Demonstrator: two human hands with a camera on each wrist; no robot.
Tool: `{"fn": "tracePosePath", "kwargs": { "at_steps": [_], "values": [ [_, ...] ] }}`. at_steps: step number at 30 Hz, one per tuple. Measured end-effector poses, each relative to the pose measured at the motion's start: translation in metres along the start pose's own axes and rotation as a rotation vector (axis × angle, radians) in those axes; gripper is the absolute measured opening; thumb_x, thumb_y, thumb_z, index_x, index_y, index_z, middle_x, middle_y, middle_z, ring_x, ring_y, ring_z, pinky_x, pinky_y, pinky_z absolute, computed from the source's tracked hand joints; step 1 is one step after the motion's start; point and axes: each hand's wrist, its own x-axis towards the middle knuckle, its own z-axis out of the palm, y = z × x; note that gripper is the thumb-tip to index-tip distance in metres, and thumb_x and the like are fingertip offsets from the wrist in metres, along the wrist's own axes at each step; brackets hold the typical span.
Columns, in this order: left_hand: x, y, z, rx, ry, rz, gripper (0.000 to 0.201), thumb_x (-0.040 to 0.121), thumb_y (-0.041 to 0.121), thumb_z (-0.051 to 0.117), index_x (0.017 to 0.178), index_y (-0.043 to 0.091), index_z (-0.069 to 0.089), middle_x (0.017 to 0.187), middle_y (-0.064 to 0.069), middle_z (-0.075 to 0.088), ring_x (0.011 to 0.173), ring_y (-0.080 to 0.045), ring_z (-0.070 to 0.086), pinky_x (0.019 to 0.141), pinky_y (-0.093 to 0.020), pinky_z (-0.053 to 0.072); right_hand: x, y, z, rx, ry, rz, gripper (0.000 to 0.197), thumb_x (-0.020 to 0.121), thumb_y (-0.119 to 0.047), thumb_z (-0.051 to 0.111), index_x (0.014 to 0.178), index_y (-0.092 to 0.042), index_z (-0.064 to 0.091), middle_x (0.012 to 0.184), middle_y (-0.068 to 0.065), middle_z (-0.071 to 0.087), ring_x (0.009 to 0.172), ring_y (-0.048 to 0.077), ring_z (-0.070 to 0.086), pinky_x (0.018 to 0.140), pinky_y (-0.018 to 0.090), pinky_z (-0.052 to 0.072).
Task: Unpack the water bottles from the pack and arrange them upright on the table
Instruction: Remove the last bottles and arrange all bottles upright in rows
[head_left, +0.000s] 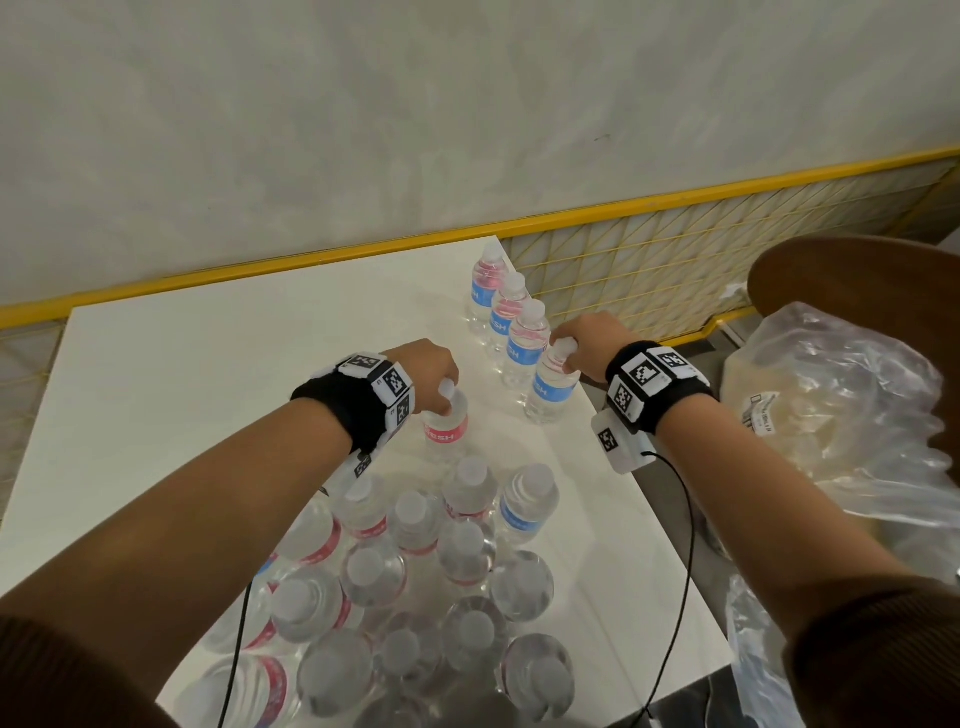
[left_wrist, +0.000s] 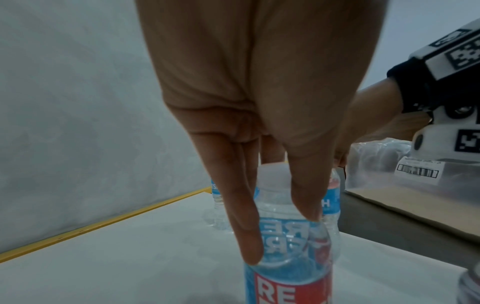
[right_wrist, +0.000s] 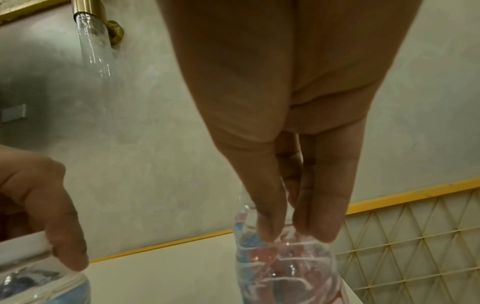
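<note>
My left hand (head_left: 434, 376) grips the white cap of a clear water bottle with a red label (head_left: 447, 423); in the left wrist view its fingers (left_wrist: 246, 232) reach down around that bottle (left_wrist: 288, 257), which is upright over the white table (head_left: 208, 374). My right hand (head_left: 587, 345) holds the cap of a blue-labelled bottle (head_left: 551, 387) at the near end of a row of three upright bottles (head_left: 511, 319) by the table's right edge. The opened pack (head_left: 415, 582), with several bottles standing in it, sits at the table's near edge.
A yellow mesh railing (head_left: 675, 260) runs behind the table in front of a grey wall. To the right lie a crumpled clear plastic bag (head_left: 841, 415) with a barcode label and a brown round seat (head_left: 872, 280). Black cables hang from both wristbands.
</note>
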Motion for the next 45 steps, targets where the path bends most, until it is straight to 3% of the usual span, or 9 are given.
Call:
{"fn": "tracePosePath", "kwargs": {
  "at_steps": [3,9,12,21,24,32,39,42,45],
  "values": [
    [0.001,-0.001,0.003,-0.001,0.017,-0.003,0.017,0.085,0.022,0.061,0.080,0.006,0.060,0.063,-0.004,0.052,0.075,-0.026,0.053,0.057,-0.023,0.034,0.004,-0.001,-0.002,-0.004,0.000,0.002,0.042,0.086,-0.013,0.063,0.128,-0.017,0.057,0.123,0.009,0.061,0.114,0.028,0.055,0.088,0.031,0.043],
    [0.001,-0.004,0.008,-0.032,0.043,0.007,0.031,0.086,0.025,0.061,0.108,0.004,0.066,0.099,-0.013,0.067,0.094,-0.029,0.061,0.069,-0.025,0.038,0.008,-0.004,-0.001,0.012,-0.007,-0.010,0.045,0.085,-0.008,0.064,0.128,-0.018,0.058,0.128,0.009,0.059,0.118,0.028,0.053,0.096,0.033,0.044],
    [-0.001,-0.003,0.008,-0.054,0.046,-0.005,0.033,0.087,0.025,0.061,0.113,0.005,0.065,0.099,-0.012,0.069,0.080,-0.023,0.056,0.068,-0.024,0.039,0.008,-0.002,0.000,0.017,0.002,-0.016,0.044,0.085,-0.005,0.063,0.127,-0.018,0.059,0.128,0.010,0.059,0.118,0.028,0.052,0.097,0.033,0.043],
    [-0.004,0.002,0.003,-0.020,0.010,-0.024,0.029,0.086,0.020,0.059,0.108,0.003,0.066,0.090,-0.011,0.072,0.077,-0.022,0.062,0.070,-0.025,0.046,0.012,0.000,0.002,0.060,-0.001,-0.011,0.045,0.084,-0.006,0.063,0.126,-0.022,0.059,0.127,0.009,0.058,0.117,0.028,0.054,0.092,0.032,0.044],
    [-0.003,0.001,0.005,0.010,0.026,-0.028,0.014,0.086,0.023,0.059,0.098,0.017,0.063,0.084,-0.006,0.063,0.078,-0.023,0.057,0.069,-0.025,0.043,0.012,0.004,0.003,0.080,-0.001,-0.006,0.044,0.084,-0.006,0.064,0.125,-0.022,0.060,0.127,0.009,0.059,0.116,0.028,0.054,0.091,0.033,0.044],
    [-0.002,-0.001,0.008,0.050,0.050,-0.056,0.035,0.084,0.029,0.059,0.113,0.011,0.066,0.109,-0.009,0.068,0.082,-0.022,0.051,0.070,-0.026,0.039,0.012,0.003,0.005,0.098,0.004,-0.011,0.046,0.083,-0.005,0.065,0.125,-0.022,0.060,0.127,0.008,0.060,0.116,0.027,0.054,0.094,0.033,0.045],
    [-0.002,-0.002,0.008,0.048,0.039,-0.058,0.029,0.084,0.029,0.059,0.106,0.012,0.066,0.090,-0.001,0.055,0.081,-0.022,0.049,0.070,-0.027,0.040,0.010,0.001,0.005,0.124,-0.002,-0.007,0.048,0.084,-0.004,0.063,0.128,-0.023,0.058,0.131,0.007,0.057,0.119,0.026,0.053,0.093,0.030,0.042],
    [-0.002,-0.002,0.007,0.054,0.042,-0.059,0.011,0.084,0.029,0.059,0.092,0.023,0.060,0.089,-0.002,0.055,0.080,-0.022,0.048,0.069,-0.027,0.039,0.003,0.002,0.006,0.195,-0.012,0.003,0.059,0.082,-0.008,0.068,0.134,-0.027,0.051,0.134,0.007,0.054,0.121,0.027,0.051,0.092,0.030,0.041],
    [-0.002,-0.002,0.008,0.035,0.041,-0.061,0.014,0.083,0.030,0.060,0.092,0.019,0.062,0.092,-0.006,0.061,0.080,-0.022,0.048,0.069,-0.027,0.039,-0.012,0.005,0.008,0.380,0.029,0.046,0.076,0.079,-0.014,0.073,0.143,-0.030,0.034,0.134,0.008,0.053,0.119,0.026,0.053,0.091,0.031,0.042]
  ]
}}
